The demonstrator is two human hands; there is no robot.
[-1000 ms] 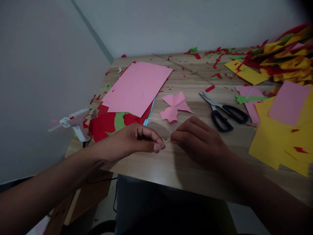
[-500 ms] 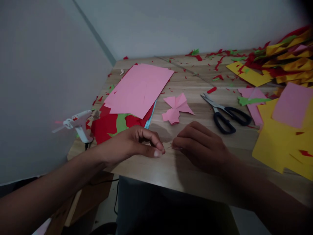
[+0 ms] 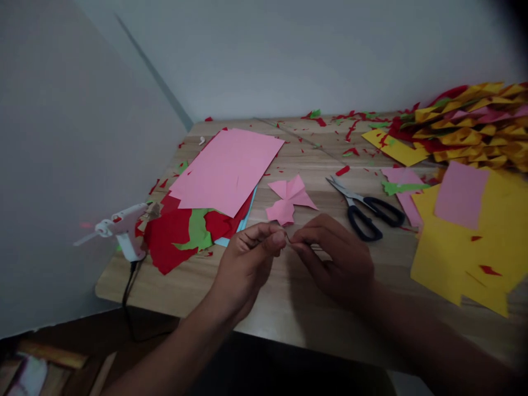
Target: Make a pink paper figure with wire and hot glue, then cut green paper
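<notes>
My left hand (image 3: 247, 261) and my right hand (image 3: 334, 258) meet fingertip to fingertip over the wooden table (image 3: 289, 297), near its front edge. Both pinch a tiny thin thing between thumb and fingers; it is too small to make out. Just behind the fingertips lies a folded pink paper flower shape (image 3: 289, 199). Black-handled scissors (image 3: 365, 209) lie a little to the right of it, blades pointing left.
A stack of pink sheets (image 3: 226, 168) lies over red, green and blue paper (image 3: 181, 234) at the left. A white glue gun (image 3: 121, 224) stands on the left edge, its cord hanging down. Yellow and pink sheets (image 3: 466, 231) and a heap of cuttings (image 3: 470, 124) fill the right.
My left arm has swung in from the left, so the hand now points away from me. Both hands stay pinched together. The view has tilted, showing more of the table's front edge.
</notes>
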